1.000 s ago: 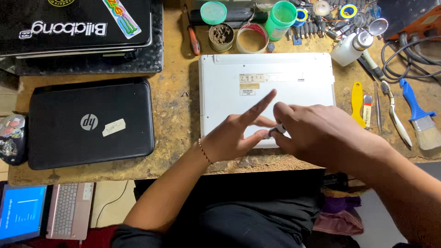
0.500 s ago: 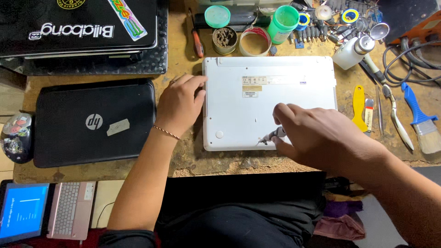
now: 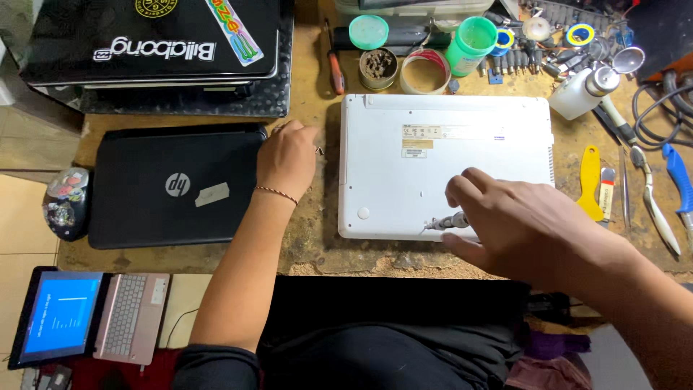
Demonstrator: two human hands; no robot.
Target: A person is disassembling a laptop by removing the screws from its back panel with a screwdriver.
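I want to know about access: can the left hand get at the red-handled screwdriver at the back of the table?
Probably yes. The left hand rests on bare table between the black laptop and white laptop; the screwdriver lies just beyond it, with nothing between.

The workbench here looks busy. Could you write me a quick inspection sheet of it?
Surface: worn brown workbench, stained and pitted.
Job's things: white laptop lying base up; small screwdriver at its front edge.
Clutter: black laptop, second stickered laptop, round tins, green cup, white bottle, yellow pry tool, tweezers.
Hands: right hand holds the screwdriver; left hand rests on the bench between the laptops, fingers curled.
Cables: grey loops at the right.
Surroundings: small open laptop on the floor, screen lit.
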